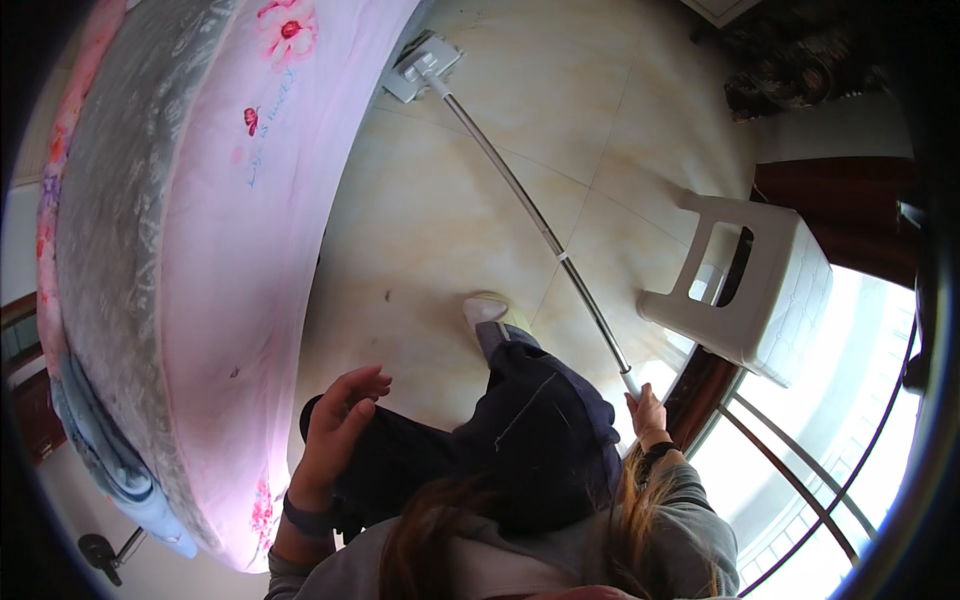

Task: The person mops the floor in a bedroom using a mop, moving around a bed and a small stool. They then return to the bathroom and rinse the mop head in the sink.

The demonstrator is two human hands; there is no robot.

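Observation:
My right hand [648, 414] grips the white end of a flat mop's metal pole [517, 190]. The pole slants away across the tiled floor to a white and grey mop head [424, 66], which lies against the lower edge of the bed. My left hand [339, 429] is raised over my left knee, its fingers apart and nothing in them. Nearest to it is the pink bed sheet [225, 300], which hangs down the bed's side and carries flower prints and writing; the hand appears apart from it.
A white plastic stool [739, 277] stands at the right, close to a bright window [817, 442] with dark bars. Pale marbled tiles [420, 225] cover the floor, with a small dark speck [388, 296] on them. A grey patterned blanket [112, 247] lies on the bed.

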